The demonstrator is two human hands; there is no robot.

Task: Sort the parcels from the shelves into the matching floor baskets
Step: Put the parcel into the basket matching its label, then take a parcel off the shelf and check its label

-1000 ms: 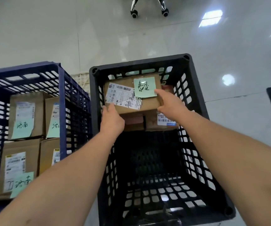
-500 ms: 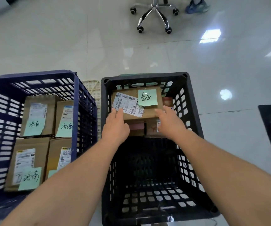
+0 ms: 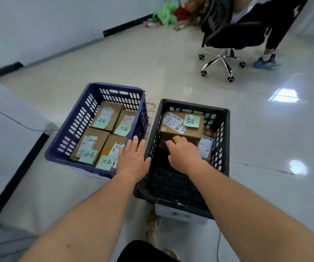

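1 parcel (image 3: 180,127) lies just beyond right hand (image 3: 184,156).

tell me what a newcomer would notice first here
Two floor baskets side by side: a blue basket on the left with four brown parcels bearing green notes, and a black basket on the right with a green-noted parcel stacked at its far end. The left hand spreads flat above their adjoining walls; the right hand hangs inside the black one.
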